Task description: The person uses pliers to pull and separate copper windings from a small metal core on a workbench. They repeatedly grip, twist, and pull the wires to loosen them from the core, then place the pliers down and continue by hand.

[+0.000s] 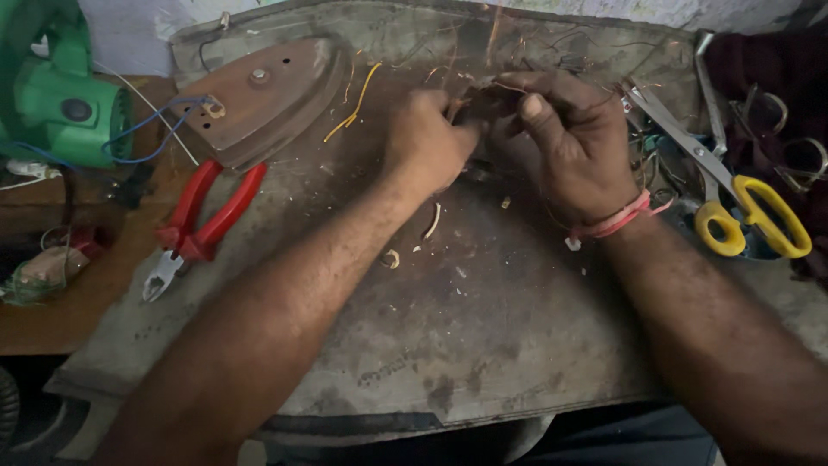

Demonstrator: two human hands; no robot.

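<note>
A small dark part [485, 105] with thin coppery wires is held between both hands at the far middle of the counter [483, 328]. Its long axis is seen running roughly left to right; which end leads cannot be told, as most of it is hidden. The left hand [427, 142] is closed into a fist around its left end. The right hand [573, 142] is curled, thumb pressed onto the right end. Fine wire strands are spread up and away from the part.

Left of the hands, a brown iron soleplate [263, 95] is laid with its tip pointing right and far. Red-handled pliers [200, 226] are seen just near of it, jaws toward the near left. Yellow-handled scissors [733, 194] are laid at the right, a green power tool [60, 95] at the far left.
</note>
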